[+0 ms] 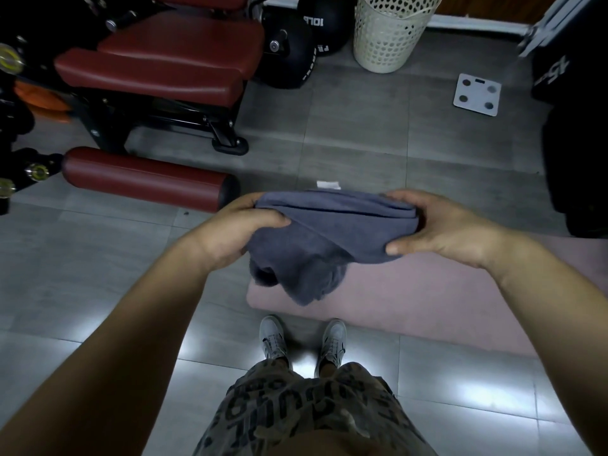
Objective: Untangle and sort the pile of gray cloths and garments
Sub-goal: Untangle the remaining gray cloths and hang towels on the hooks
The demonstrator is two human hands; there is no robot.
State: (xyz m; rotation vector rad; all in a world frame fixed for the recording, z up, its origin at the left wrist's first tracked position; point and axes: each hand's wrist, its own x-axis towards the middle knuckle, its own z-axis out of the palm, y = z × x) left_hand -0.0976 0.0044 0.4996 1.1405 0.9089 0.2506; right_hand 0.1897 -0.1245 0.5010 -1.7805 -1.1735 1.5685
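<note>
Gray terry-like fabric forms the item in hand: one gray cloth (pixel 329 225), held in the air in front of the person, above the near edge of a pink mat (pixel 444 291) on the tiled floor (pixel 98 258). The upper part of the cloth is folded into a flat stack of layers. The lower part hangs loose and bunched below the hands.

The left hand (pixel 230 232) grips the left end, with the thumb pressed on top of the fabric and the fingers curled under it. The right hand (pixel 437 222) clamps the right end of the stack, fingers over the far edge and thumb on the near lower edge. Both hands are closed on the cloth, and neither holds anything else.

Step in hand, as judged: one piece separated and partly folded. No pile of other cloths is in view, so overall progress cannot be told.

Next move, as judged:
1. Gather the hanging part up into the stack so that no loose end trails.
2. Keep both end grips firm, since the layers may slide apart.
3. Place the folded piece at a sorting place. The mat lies just below; a perforated cream basket (pixel 391 34) stands well apart, near the far wall.

A red padded bench (pixel 171 60) stands to the left and a white scale (pixel 477 94) to the right.
</note>
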